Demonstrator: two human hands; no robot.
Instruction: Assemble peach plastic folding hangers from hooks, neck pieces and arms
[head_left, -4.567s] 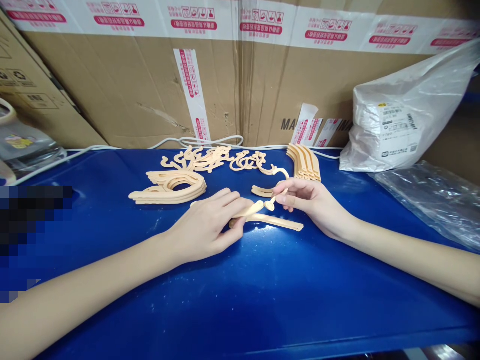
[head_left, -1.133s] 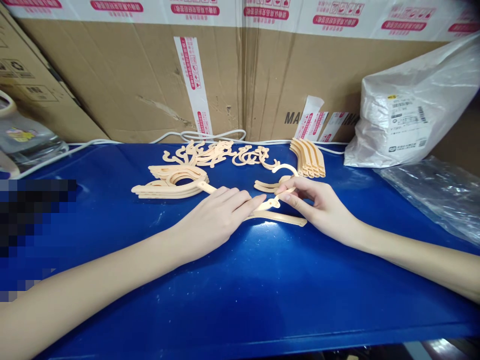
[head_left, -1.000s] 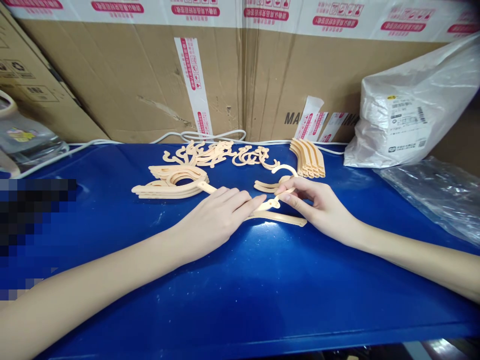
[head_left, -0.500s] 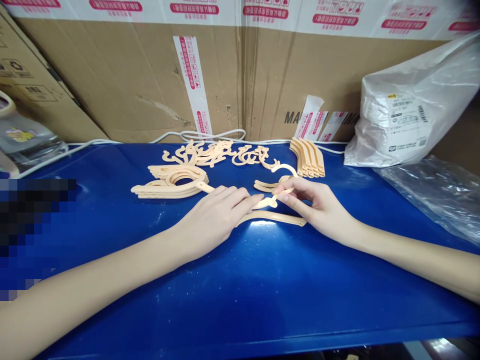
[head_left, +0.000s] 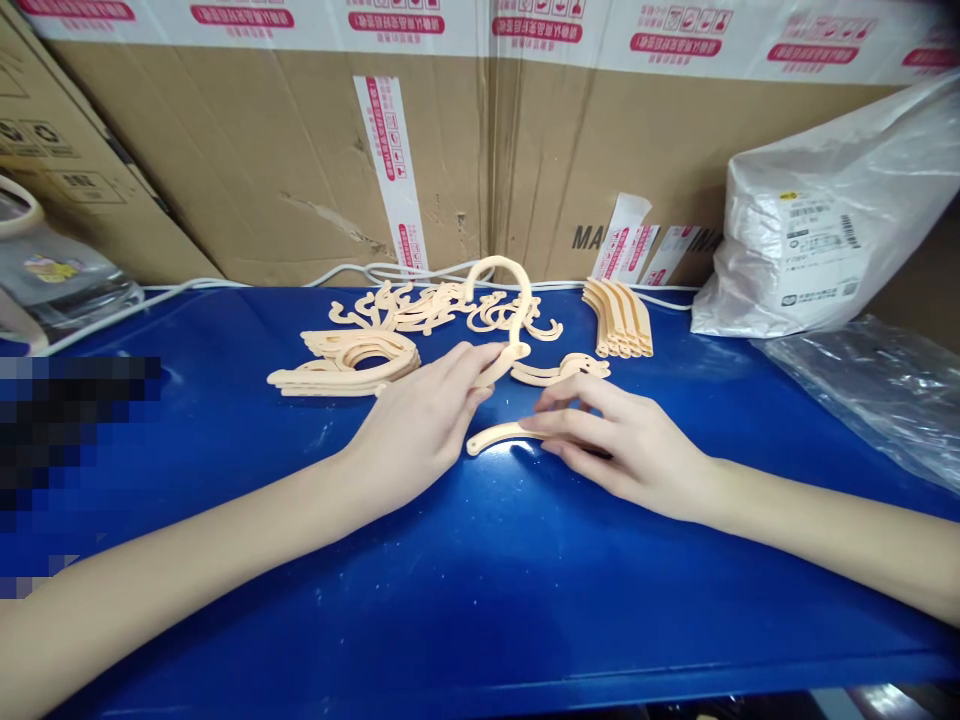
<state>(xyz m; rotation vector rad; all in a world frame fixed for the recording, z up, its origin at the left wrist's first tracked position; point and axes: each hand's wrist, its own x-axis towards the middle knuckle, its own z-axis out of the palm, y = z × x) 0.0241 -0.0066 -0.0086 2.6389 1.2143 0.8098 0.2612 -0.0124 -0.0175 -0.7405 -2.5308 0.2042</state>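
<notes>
My left hand is closed on a cream plastic hanger arm, most of it hidden under the fingers. A hanger hook rises from that arm's end, its curve opening down and to the left. My right hand, fingers bent, pinches a second curved hanger arm low over the blue table; its right end is hidden by the fingers. Just behind my hands lies a small stack of folded hanger pieces. A larger stack of cream hangers sits beyond my left hand.
Loose hooks lie in a heap at the back of the blue table. Nested hanger arms stand to their right. Cardboard boxes wall the rear, with a white cable along them. A plastic-wrapped parcel sits right, a jug left.
My right hand has left the hook and moved down to the loose hanger arm. The hook now stands upright on the arm in my left hand.
</notes>
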